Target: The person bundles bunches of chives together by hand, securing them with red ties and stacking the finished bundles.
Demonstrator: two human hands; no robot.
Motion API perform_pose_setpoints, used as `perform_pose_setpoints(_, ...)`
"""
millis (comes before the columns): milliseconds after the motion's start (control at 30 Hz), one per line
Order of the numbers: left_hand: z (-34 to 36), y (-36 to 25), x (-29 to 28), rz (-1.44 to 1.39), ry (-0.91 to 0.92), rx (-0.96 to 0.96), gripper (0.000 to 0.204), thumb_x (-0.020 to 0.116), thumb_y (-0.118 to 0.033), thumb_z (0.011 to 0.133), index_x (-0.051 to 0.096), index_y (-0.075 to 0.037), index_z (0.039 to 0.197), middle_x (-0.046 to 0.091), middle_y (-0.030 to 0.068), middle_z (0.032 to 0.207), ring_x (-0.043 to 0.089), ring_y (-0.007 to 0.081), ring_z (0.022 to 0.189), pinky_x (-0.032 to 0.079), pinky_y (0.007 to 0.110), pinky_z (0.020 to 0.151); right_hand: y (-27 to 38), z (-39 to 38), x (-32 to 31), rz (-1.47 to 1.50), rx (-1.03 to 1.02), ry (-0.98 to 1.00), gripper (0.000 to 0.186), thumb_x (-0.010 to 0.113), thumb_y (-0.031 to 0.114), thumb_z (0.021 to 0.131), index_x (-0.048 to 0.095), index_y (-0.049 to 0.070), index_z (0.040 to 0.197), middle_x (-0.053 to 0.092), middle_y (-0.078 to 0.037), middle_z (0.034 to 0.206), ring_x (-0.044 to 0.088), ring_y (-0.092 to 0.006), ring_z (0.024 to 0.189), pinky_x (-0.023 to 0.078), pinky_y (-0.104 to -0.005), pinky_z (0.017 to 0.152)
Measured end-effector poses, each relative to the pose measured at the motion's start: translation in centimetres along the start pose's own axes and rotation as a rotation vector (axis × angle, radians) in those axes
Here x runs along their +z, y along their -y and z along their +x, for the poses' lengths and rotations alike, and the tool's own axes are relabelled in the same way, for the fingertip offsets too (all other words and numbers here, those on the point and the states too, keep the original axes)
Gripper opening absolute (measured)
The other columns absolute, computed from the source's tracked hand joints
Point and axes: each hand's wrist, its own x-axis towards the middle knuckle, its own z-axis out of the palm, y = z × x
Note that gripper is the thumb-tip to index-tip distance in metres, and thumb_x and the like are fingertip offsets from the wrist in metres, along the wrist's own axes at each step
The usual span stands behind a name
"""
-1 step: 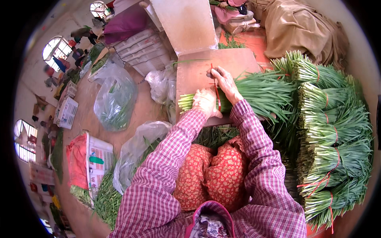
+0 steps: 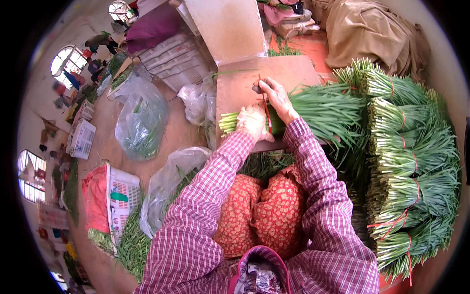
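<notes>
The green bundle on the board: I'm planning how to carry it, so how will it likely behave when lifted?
The green bundle would probably droop at its leaf end, where thin leaves spread past the board. Its pale stalk ends, lying straight and packed together, look likelier to stay stiff.

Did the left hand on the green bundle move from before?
No, not that I can see: the left hand stays on the green bundle, at the same spot against the left edge of the board.
</notes>
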Motion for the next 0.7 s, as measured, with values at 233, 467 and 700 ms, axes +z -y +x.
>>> perform_pose_setpoints(233, -0.1, 0.1, 0.3, 0.041, 0.044, -0.066, 0.082, 0.089, -0.040, 0.052, 0.054, -0.005, 0.118, 0.063, 0.0144, 0.114, 0.063, 0.0308, 0.105, 0.050, 0.038, 0.091, 2.3, -0.5, 0.7, 0.129, 0.277, -0.016, 0.017, 0.051, 0.019, 0.095, 0.061, 0.005, 0.094, 0.043, 0.007, 0.066, 0.043, -0.0045, 0.056, 0.038, -0.0194, 0.052)
perform_pose_setpoints(467, 0.1, 0.2, -0.2, 0.039, 0.069, -0.085, 0.072, 0.084, -0.042, 0.059, 0.058, -0.006, 0.116, 0.063, 0.0119, 0.117, 0.061, 0.0278, 0.110, 0.051, 0.039, 0.091, 6.3, -3.7, 1.8, 0.021, 0.148, 0.095, 0.015, 0.050, 0.013, 0.091, 0.059, 0.001, 0.092, 0.038, 0.007, 0.064, 0.033, -0.0041, 0.055, 0.028, -0.0206, 0.050)
perform_pose_setpoints(700, 2.5, 3.9, 5.6, 0.221, -0.066, -0.026, 0.069, 0.067, -0.060, 0.070, 0.057, -0.014, 0.120, 0.059, 0.0071, 0.125, 0.056, 0.0249, 0.117, 0.044, 0.039, 0.099, 6.4, -8.8, 3.5, -0.366, -0.087, -0.015, 0.022, 0.055, 0.020, 0.089, 0.062, -0.001, 0.087, 0.058, -0.007, 0.070, 0.052, -0.0132, 0.066, 0.044, -0.0279, 0.062)
